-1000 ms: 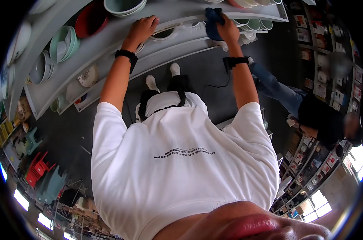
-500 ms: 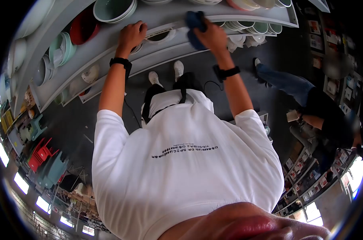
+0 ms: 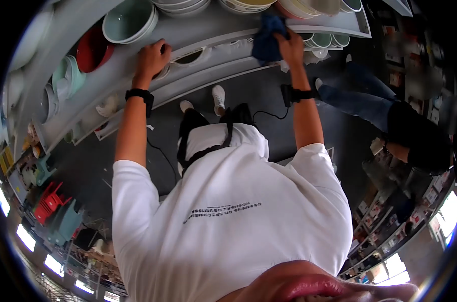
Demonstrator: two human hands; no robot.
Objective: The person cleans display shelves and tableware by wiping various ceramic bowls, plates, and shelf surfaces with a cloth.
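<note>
Your hands are well apart. Toward one o'clock, your right hand (image 3: 292, 48) is clamped on a bunched dark-blue cloth (image 3: 266, 44) at the front edge of the grey shelf (image 3: 198, 31). Your left hand (image 3: 152, 61), near eleven o'clock, has curled fingers at that edge; whether they grip it, I can't tell. A green-lined bowl (image 3: 127, 22) sits just past it, a red bowl (image 3: 93, 50) at ten o'clock.
</note>
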